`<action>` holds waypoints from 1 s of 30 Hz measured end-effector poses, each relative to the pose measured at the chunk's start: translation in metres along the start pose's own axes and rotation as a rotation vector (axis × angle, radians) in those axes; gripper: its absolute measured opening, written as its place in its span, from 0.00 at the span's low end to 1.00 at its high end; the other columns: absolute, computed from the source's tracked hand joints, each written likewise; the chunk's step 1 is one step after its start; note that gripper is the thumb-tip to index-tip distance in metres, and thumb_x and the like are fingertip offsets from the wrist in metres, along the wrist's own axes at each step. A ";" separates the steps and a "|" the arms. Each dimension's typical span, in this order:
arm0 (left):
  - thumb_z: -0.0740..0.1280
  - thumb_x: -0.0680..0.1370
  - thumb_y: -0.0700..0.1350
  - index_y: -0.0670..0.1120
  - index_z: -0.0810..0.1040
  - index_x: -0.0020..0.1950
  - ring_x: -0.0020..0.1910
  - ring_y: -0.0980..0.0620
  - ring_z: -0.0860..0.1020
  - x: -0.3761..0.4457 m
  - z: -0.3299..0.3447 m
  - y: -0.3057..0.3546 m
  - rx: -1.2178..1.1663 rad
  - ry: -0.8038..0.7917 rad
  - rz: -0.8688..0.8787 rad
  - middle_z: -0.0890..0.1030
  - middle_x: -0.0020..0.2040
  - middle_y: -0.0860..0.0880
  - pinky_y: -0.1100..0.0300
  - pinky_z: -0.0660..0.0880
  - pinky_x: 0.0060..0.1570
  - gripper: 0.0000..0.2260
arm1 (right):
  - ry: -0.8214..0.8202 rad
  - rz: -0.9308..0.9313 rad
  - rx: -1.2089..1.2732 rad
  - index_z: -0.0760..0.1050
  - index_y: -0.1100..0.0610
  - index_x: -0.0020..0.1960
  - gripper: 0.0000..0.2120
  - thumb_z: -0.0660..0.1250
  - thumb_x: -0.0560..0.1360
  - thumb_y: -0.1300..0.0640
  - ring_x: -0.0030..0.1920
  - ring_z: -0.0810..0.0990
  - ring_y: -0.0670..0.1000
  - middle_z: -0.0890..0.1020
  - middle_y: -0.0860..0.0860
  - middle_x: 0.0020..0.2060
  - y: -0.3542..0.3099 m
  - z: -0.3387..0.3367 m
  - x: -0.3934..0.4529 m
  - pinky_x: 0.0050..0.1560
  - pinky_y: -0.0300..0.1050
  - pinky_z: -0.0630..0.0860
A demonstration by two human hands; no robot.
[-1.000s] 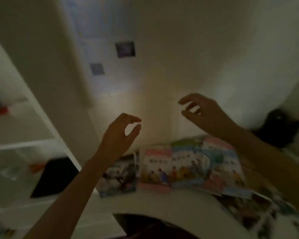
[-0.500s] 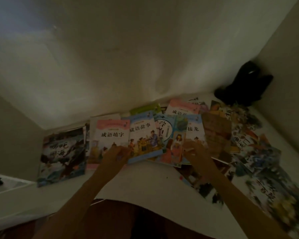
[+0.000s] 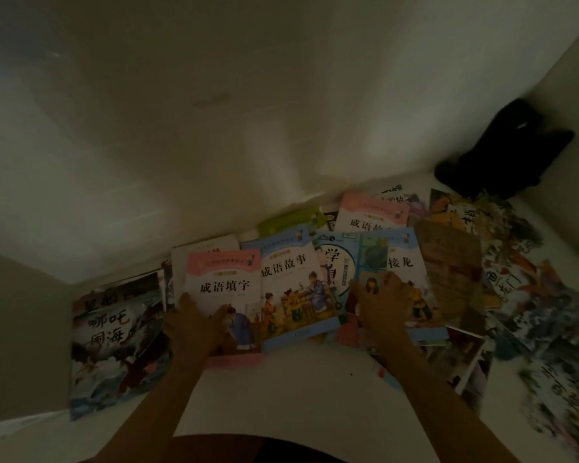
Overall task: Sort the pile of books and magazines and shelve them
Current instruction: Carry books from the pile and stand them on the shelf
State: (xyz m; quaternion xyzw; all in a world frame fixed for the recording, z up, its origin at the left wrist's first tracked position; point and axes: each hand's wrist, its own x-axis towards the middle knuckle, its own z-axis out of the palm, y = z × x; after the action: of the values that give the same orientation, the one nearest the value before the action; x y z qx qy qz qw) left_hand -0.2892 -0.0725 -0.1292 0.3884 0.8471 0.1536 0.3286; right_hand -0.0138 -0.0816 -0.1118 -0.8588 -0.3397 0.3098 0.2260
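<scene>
Both your hands sit apart, left hand point(image 3: 194, 329) gripping the pink-topped book point(image 3: 223, 295), right hand point(image 3: 383, 309) flat on the small blue book point(image 3: 373, 262) beside it, apparently picking titles to sort.

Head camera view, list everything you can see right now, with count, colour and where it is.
Pink-topped book: one, pink and white, left of centre, under the left hand.
Blue-topped book: one, blue and white, centre, overlapping the pink one's right edge.
Dark picture book: one, dark blue-grey, far left on the table.
Second pink-topped book: one, farther back, partly covered.
Brown book: one, right of centre.
Other books and magazines: many, multicoloured, overlapping along the right; too blurred to count.
Black object: one, right back corner; cannot tell what it is.
Table: white.
Left hand: on the pink-topped book's lower left corner.
Right hand: on the overlapping books at centre right.
</scene>
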 end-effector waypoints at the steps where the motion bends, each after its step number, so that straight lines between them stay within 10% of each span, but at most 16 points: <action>1: 0.74 0.69 0.54 0.44 0.57 0.73 0.69 0.34 0.57 0.003 0.000 0.000 -0.002 0.024 -0.020 0.58 0.71 0.34 0.39 0.60 0.66 0.40 | -0.008 0.032 0.069 0.66 0.64 0.67 0.37 0.69 0.69 0.41 0.63 0.70 0.64 0.72 0.63 0.62 -0.001 -0.002 0.003 0.62 0.62 0.68; 7: 0.77 0.65 0.48 0.36 0.67 0.66 0.59 0.36 0.74 0.021 -0.006 -0.004 -0.269 0.028 -0.126 0.74 0.63 0.35 0.40 0.73 0.58 0.35 | 0.176 -0.102 -0.016 0.62 0.62 0.71 0.32 0.66 0.73 0.49 0.65 0.65 0.64 0.65 0.63 0.66 -0.028 0.003 -0.006 0.63 0.60 0.67; 13: 0.73 0.71 0.40 0.37 0.66 0.65 0.57 0.39 0.76 0.009 -0.006 0.000 -0.432 0.028 -0.037 0.75 0.61 0.37 0.46 0.75 0.54 0.26 | -0.090 -0.190 -0.251 0.59 0.62 0.71 0.31 0.64 0.76 0.46 0.67 0.64 0.63 0.66 0.62 0.67 -0.046 0.041 -0.019 0.67 0.56 0.64; 27: 0.64 0.78 0.39 0.40 0.68 0.69 0.58 0.38 0.75 0.013 -0.019 -0.013 -0.554 -0.207 -0.011 0.75 0.63 0.37 0.51 0.74 0.52 0.20 | -0.140 -0.065 0.380 0.71 0.62 0.62 0.13 0.60 0.80 0.58 0.37 0.77 0.53 0.79 0.59 0.46 -0.021 0.001 -0.009 0.38 0.48 0.77; 30: 0.64 0.78 0.40 0.42 0.68 0.68 0.40 0.43 0.81 0.012 -0.023 -0.020 -0.620 -0.280 -0.096 0.79 0.52 0.38 0.54 0.78 0.37 0.18 | -0.152 0.061 0.577 0.68 0.61 0.67 0.17 0.61 0.79 0.59 0.30 0.76 0.50 0.78 0.62 0.47 -0.014 -0.022 -0.005 0.32 0.45 0.76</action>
State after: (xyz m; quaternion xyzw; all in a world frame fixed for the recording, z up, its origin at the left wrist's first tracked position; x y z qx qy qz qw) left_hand -0.3220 -0.0765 -0.1283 0.2472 0.7241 0.3332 0.5510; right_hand -0.0077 -0.0798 -0.0865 -0.7432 -0.2278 0.4636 0.4253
